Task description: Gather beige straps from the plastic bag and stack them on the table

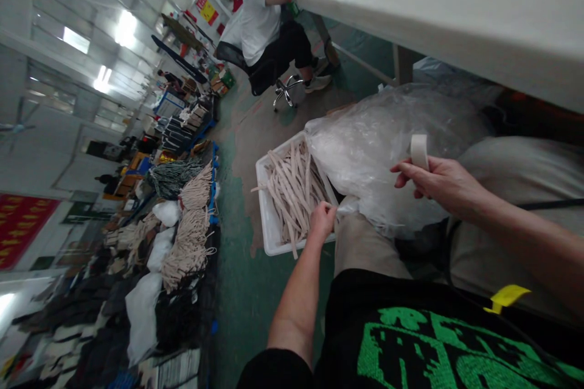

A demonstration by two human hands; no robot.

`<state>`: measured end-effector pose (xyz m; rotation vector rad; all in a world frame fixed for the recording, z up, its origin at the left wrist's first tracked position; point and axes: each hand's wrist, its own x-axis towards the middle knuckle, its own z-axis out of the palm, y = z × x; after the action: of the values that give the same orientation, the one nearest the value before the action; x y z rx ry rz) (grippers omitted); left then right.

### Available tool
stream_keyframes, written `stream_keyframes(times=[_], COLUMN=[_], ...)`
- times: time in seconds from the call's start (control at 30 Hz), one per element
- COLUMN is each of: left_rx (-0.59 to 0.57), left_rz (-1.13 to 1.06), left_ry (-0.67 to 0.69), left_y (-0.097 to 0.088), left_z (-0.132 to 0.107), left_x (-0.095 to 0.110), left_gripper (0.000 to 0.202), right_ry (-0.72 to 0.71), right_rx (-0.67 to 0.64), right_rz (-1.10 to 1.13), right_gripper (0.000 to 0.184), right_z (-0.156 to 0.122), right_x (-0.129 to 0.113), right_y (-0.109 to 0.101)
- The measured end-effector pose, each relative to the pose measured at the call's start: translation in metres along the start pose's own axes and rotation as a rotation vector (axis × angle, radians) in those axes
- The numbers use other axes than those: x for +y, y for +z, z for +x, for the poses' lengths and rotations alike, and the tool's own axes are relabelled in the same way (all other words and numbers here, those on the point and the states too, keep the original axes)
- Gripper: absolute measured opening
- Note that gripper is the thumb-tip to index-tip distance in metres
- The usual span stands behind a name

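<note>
A white plastic bin (pixel 269 231) on the green floor holds several beige strips (pixel 294 185). My left hand (pixel 322 220) reaches down into the bin with its fingers curled among the strips. My right hand (pixel 435 179) is raised over my lap and closed on a short beige strip (pixel 418 151) that stands up between thumb and fingers. A big clear plastic bag (pixel 378 146) lies against the bin and under my right hand. My knees in grey trousers show below it.
A white table (pixel 456 12) runs along the upper right. A seated person in a white shirt (pixel 258 18) on a wheeled chair is ahead. Piles of beige cords (pixel 191 225), white bags and dark stock line the left aisle.
</note>
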<state>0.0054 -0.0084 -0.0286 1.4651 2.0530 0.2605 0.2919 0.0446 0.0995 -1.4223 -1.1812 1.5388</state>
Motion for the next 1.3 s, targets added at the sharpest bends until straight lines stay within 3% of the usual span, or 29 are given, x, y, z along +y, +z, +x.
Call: stream_keyframes(times=[0.17, 0.3, 0.4, 0.5, 0.63, 0.77, 0.83, 0.97, 1.1, 1.3], left_rx=[-0.029, -0.063, -0.051, 0.014, 0.224, 0.495, 0.528, 0.267, 0.001, -0.121], left_rz=[-0.031, -0.037, -0.089, -0.178, -0.308, -0.728, -0.934, -0.963, -0.978, -1.223], left_ry=[-0.061, -0.064, -0.045, -0.033, -0.043, 0.06, 0.16, 0.27, 0.321, 0.363], left_y=[0.012, 0.02, 0.013, -0.009, -0.057, -0.108, -0.125, -0.133, -0.114, -0.092], left_z=[0.015, 0.02, 0.012, 0.0, -0.012, -0.026, -0.036, -0.056, -0.068, -0.081], left_x=[0.01, 0.017, 0.016, 0.01, 0.006, 0.019, 0.034, 0.07, 0.101, 0.155], left_gripper=[0.045, 0.019, 0.012, 0.014, 0.019, 0.028, 0.038, 0.054, 0.067, 0.074], right_ry=[-0.014, -0.022, -0.047, -0.046, -0.015, -0.028, -0.03, -0.053, -0.109, -0.093], right_rx=[-0.025, -0.028, -0.034, -0.035, -0.043, -0.052, -0.05, -0.091, -0.292, -0.486], right_rz=[-0.04, -0.058, -0.048, -0.054, -0.068, -0.06, -0.043, 0.01, 0.023, 0.121], right_gripper=[0.026, 0.035, 0.038, 0.037, 0.037, 0.05, 0.059, 0.061, 0.054, 0.056], right_z=[0.002, 0.006, 0.007, 0.007, 0.004, 0.002, 0.002, 0.0, -0.008, -0.014], right_x=[0.005, 0.011, 0.013, 0.012, 0.008, 0.006, 0.006, 0.006, 0.002, 0.01], right_y=[0.003, 0.002, 0.001, 0.001, 0.002, 0.003, 0.003, 0.003, 0.006, 0.022])
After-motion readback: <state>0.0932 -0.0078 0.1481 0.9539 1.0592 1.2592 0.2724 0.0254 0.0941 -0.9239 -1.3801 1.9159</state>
